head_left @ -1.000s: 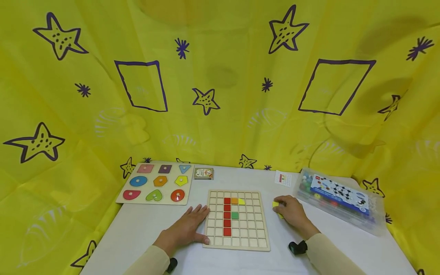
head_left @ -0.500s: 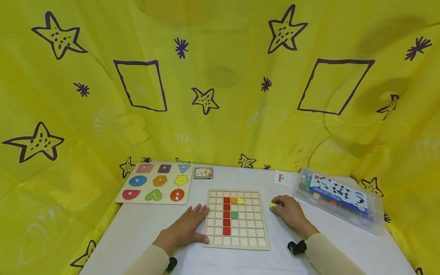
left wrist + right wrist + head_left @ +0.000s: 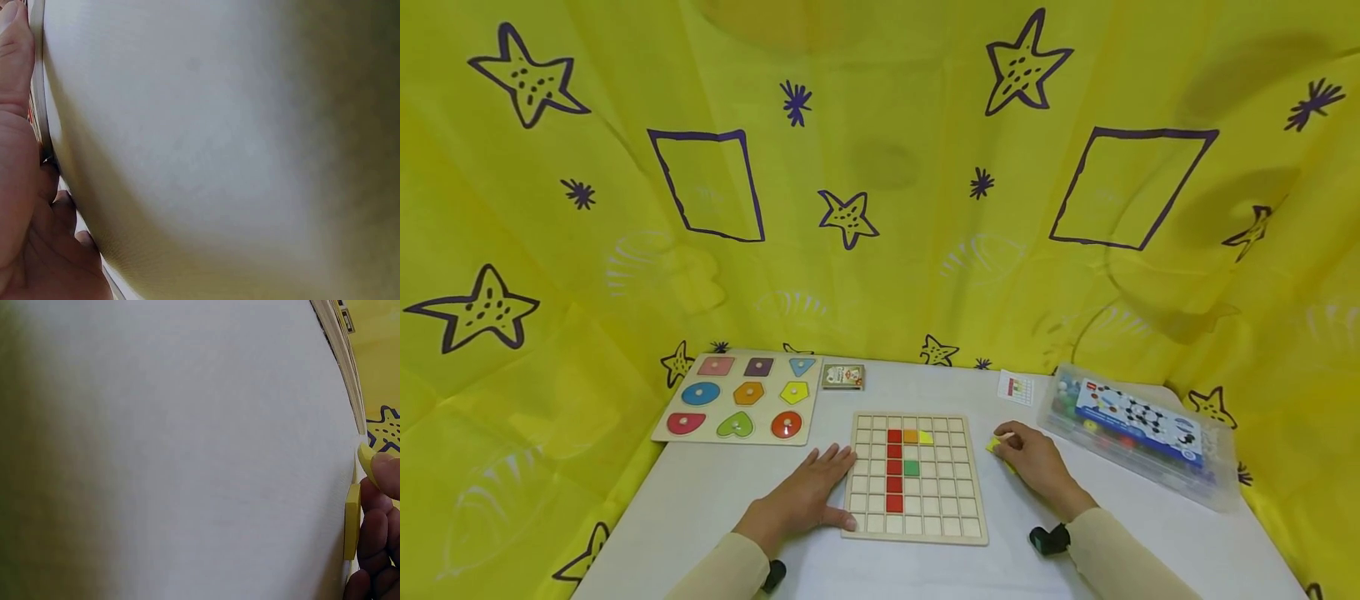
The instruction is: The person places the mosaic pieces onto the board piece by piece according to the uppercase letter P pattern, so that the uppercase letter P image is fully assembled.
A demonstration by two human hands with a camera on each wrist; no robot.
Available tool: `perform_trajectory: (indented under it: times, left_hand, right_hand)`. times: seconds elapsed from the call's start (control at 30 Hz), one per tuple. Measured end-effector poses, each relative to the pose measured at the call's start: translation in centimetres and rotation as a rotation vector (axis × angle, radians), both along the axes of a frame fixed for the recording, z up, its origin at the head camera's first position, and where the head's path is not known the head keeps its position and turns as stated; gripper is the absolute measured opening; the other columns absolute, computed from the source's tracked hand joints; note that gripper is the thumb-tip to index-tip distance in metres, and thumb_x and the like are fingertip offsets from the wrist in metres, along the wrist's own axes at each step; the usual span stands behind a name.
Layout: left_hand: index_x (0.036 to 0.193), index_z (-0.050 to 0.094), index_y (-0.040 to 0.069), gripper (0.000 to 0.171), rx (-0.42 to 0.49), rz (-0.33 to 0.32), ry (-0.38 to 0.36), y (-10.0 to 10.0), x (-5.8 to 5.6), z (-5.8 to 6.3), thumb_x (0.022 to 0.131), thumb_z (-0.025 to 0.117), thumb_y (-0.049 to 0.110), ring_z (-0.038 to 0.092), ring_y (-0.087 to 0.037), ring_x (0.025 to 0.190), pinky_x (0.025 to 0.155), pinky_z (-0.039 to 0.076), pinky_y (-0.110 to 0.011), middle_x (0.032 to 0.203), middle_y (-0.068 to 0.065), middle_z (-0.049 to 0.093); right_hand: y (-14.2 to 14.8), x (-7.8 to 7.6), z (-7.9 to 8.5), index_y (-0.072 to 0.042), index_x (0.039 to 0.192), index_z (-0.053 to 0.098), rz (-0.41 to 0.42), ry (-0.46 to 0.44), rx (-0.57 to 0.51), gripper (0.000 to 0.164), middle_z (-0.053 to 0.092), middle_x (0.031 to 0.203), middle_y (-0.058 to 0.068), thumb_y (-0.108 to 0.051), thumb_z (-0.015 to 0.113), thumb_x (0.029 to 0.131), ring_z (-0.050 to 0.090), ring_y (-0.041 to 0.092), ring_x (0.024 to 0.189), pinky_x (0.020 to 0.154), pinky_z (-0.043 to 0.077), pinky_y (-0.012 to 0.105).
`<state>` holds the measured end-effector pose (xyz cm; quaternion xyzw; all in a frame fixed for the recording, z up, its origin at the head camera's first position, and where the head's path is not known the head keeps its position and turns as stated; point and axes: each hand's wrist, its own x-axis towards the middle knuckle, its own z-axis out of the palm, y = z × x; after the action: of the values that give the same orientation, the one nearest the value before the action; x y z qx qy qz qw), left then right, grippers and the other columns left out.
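My left hand rests with spread fingers along the left edge of a wooden grid board, thumb on its lower left corner. Set in the board are a column of red square tiles, an orange tile, a yellow tile with a curved side and a green tile. Right of the board, my right hand pinches a small yellow piece between thumb and fingertip. A second yellow block lies against its lower fingers; whether they grip it is unclear.
A peg puzzle with colored shapes lies back left, beside a small card box. A printed pattern card lies behind the right hand. At right stands a clear plastic case. A yellow curtain surrounds the white table.
My right hand has shifted slightly left toward the board, and its fingers have turned the yellow piece. My left hand has stayed put, and the tiles on the board look unchanged.
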<state>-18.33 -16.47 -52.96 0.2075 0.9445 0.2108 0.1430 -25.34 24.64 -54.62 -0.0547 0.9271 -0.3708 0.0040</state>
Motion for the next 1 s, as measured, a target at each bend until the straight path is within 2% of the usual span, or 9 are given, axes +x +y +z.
perform_trajectory:
  times: [0.1,0.2,0.33,0.4,0.57,0.67,0.73,0.87,1.0]
  left_hand:
    - [0.166,0.034,0.012,0.113,0.004,0.001,-0.003,-0.01,0.01,0.06,0.077,0.081,0.063,0.022,-0.032,0.163,0.134,0.014,-0.056,0.174,-0.006,0.031]
    - [0.166,0.034,0.012,0.113,0.005,0.004,-0.003,-0.03,-0.02,-0.04,0.077,0.081,0.063,0.022,-0.032,0.163,0.134,0.014,-0.056,0.174,-0.005,0.031]
    - [0.166,0.034,0.012,0.113,-0.006,0.001,0.003,-0.08,-0.06,-0.3,0.077,0.081,0.064,0.022,-0.032,0.163,0.134,0.015,-0.056,0.174,-0.005,0.031]
    - [0.166,0.034,0.012,0.113,-0.009,-0.001,0.007,-0.08,-0.03,-0.34,0.077,0.08,0.064,0.022,-0.032,0.163,0.134,0.015,-0.056,0.174,-0.005,0.031]
    - [0.166,0.034,0.013,0.113,-0.013,0.003,0.002,-0.02,0.06,-0.34,0.077,0.08,0.064,0.022,-0.032,0.163,0.134,0.015,-0.056,0.174,-0.005,0.031]
    - [0.166,0.034,0.013,0.113,-0.015,0.005,-0.003,0.02,0.1,-0.3,0.077,0.081,0.064,0.022,-0.031,0.163,0.134,0.015,-0.056,0.174,-0.005,0.031]
    - [0.166,0.034,0.013,0.113,-0.015,0.005,-0.003,0.03,0.1,-0.28,0.077,0.081,0.064,0.022,-0.031,0.163,0.134,0.015,-0.056,0.174,-0.004,0.031]
    - [0.166,0.033,0.012,0.113,-0.016,0.0,0.002,0.03,0.1,-0.21,0.077,0.081,0.064,0.022,-0.032,0.163,0.134,0.015,-0.056,0.174,-0.005,0.031]
    - [0.166,0.033,0.012,0.113,-0.013,0.001,0.001,0.03,0.1,-0.18,0.077,0.081,0.063,0.022,-0.032,0.163,0.134,0.015,-0.056,0.174,-0.005,0.031]
  right_hand:
    - [-0.01,0.01,0.04,-0.01,0.119,0.074,0.004,-0.024,-0.012,0.02,0.071,0.096,0.005,-0.015,0.07,0.1,0.056,0.018,0.083,0.074,0.049,0.033]
    - [-0.08,0.08,0.12,-0.009,0.122,0.076,0.007,-0.053,-0.026,0.023,0.074,0.113,0.012,-0.016,0.065,0.103,0.062,0.025,0.099,0.089,0.055,0.042]
    - [-0.2,0.31,0.24,-0.009,0.126,0.075,0.022,-0.083,-0.04,0.025,0.071,0.131,0.018,-0.016,0.062,0.106,0.063,0.034,0.12,0.106,0.052,0.056]
    - [-0.28,0.45,0.33,-0.009,0.126,0.075,0.037,-0.084,-0.04,0.025,0.07,0.13,0.018,-0.015,0.063,0.105,0.063,0.035,0.12,0.106,0.052,0.057]
    - [-0.35,0.58,0.28,-0.01,0.128,0.074,0.04,-0.068,-0.046,0.026,0.072,0.115,0.01,-0.013,0.066,0.104,0.062,0.024,0.102,0.091,0.055,0.044]
    - [-0.39,0.51,0.26,-0.011,0.126,0.073,0.033,-0.068,-0.07,0.023,0.07,0.102,0.006,-0.013,0.066,0.104,0.057,0.02,0.089,0.079,0.051,0.034]
    - [-0.43,0.47,0.3,-0.012,0.121,0.074,0.028,-0.073,-0.086,0.019,0.069,0.097,0.004,-0.013,0.066,0.104,0.055,0.018,0.085,0.075,0.048,0.031]
    - [-0.46,0.45,0.35,-0.013,0.114,0.076,0.032,-0.081,-0.1,0.015,0.073,0.101,0.002,-0.013,0.065,0.104,0.056,0.017,0.089,0.079,0.049,0.03]
    - [-0.59,0.55,0.33,-0.012,0.113,0.077,0.049,-0.086,-0.1,0.015,0.076,0.108,0.002,-0.01,0.066,0.103,0.061,0.017,0.098,0.088,0.053,0.035]
